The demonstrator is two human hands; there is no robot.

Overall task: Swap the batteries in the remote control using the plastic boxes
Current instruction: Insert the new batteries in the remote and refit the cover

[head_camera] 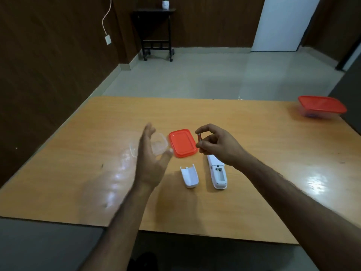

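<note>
A white remote control [217, 174] lies face down on the wooden table [273, 145], its battery bay open and looking empty. The detached white battery cover [189, 177] rests just left of it. My right hand [216, 146] hovers above the remote's far end, pinching a small reddish battery [199, 139] upright between thumb and fingers. My left hand [151, 155] is open and blurred, fingers spread, in front of a clear plastic box [159, 146] without a lid. The box's orange lid [182, 143] lies flat between the two hands.
A second clear box with an orange lid [322, 106] on it stands at the table's far right edge. Beyond the table are a tiled floor, dark wood walls and a small black side table [156, 34].
</note>
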